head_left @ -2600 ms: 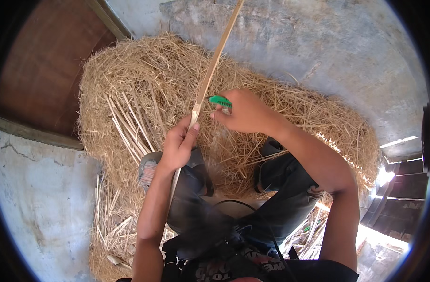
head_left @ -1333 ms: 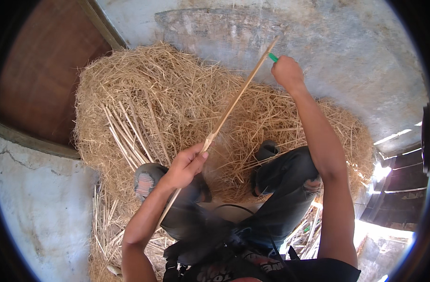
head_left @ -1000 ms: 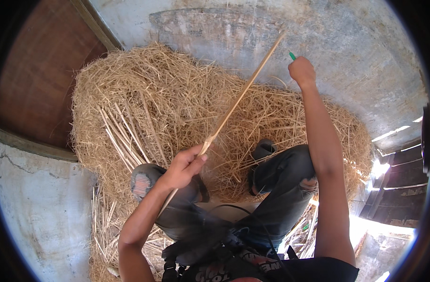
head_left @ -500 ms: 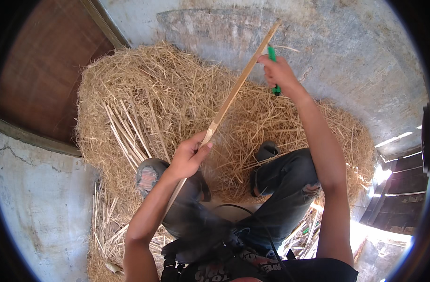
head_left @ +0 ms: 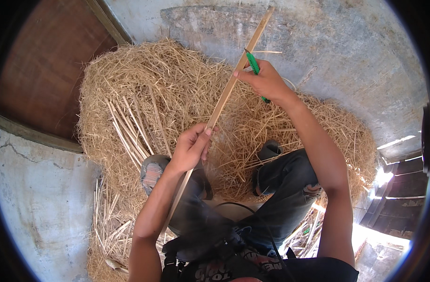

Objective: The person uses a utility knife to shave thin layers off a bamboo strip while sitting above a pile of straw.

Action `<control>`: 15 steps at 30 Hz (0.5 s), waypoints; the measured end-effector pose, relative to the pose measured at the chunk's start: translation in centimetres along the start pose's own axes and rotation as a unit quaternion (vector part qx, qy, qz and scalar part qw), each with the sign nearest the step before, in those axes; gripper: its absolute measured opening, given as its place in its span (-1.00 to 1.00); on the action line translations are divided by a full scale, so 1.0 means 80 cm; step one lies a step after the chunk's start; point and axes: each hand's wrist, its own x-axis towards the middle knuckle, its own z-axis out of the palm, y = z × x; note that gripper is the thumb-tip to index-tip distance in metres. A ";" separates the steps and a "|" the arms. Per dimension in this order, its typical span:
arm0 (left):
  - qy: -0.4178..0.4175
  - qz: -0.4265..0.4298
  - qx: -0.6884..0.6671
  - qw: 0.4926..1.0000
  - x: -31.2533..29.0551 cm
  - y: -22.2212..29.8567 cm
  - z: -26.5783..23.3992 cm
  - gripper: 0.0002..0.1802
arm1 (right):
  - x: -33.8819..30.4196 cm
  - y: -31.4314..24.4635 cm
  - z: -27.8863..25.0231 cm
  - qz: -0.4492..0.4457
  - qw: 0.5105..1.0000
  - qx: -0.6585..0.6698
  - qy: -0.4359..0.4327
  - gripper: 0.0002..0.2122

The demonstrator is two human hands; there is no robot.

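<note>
A long, flat bamboo strip (head_left: 230,88) runs slantwise from beside my left thigh up toward the wall. My left hand (head_left: 192,146) is closed around it near its middle, thumb on top. Higher up, my right hand (head_left: 263,81) grips a green utility knife (head_left: 253,63), its blade end lying against the strip. The thumb of that hand presses on the strip's face. A thin pale shaving (head_left: 266,51) sticks out sideways from the strip near the blade.
A big heap of straw-like shavings (head_left: 144,75) fills the floor against the grey wall (head_left: 327,42). Several split sticks (head_left: 129,129) lean near my left knee. More strips (head_left: 104,221) lie at lower left. A brown panel (head_left: 50,70) stands at upper left.
My right hand has moved left and slightly down, bringing the knife onto the strip. The strip has slid a little upward, and my left hand now grips a different spot along it.
</note>
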 end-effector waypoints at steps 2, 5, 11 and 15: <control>0.011 0.000 0.017 1.000 0.001 0.003 0.003 -0.55 | 0.002 0.007 0.002 -0.016 0.999 -0.048 0.019 -0.58; 0.035 -0.016 0.013 0.999 0.004 0.006 0.001 -0.52 | -0.001 0.011 0.004 -0.019 0.966 -0.249 -0.059 -0.62; 0.074 -0.019 -0.032 0.997 0.004 0.012 -0.004 -0.51 | -0.043 -0.010 0.069 -0.075 0.941 -0.313 -0.108 -0.80; 0.079 -0.028 -0.037 0.996 0.003 0.007 -0.006 -0.51 | -0.053 -0.013 0.107 -0.043 0.914 -0.373 -0.153 -0.84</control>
